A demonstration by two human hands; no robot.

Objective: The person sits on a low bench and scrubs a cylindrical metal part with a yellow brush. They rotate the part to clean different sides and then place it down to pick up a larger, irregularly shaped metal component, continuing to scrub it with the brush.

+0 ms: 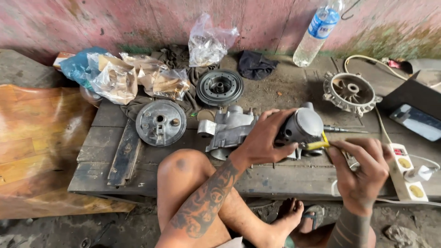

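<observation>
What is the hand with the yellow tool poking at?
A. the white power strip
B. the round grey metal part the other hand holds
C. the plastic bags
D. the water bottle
B: the right hand holds a yellow-handled tool against the round grey metal part, which the left hand steadies on the wooden board.

left hand (264, 138), tattooed forearm running in from six o'clock, curls its fingers in a grip; right hand (360, 167) at three o'clock of it pinches closed.
</observation>
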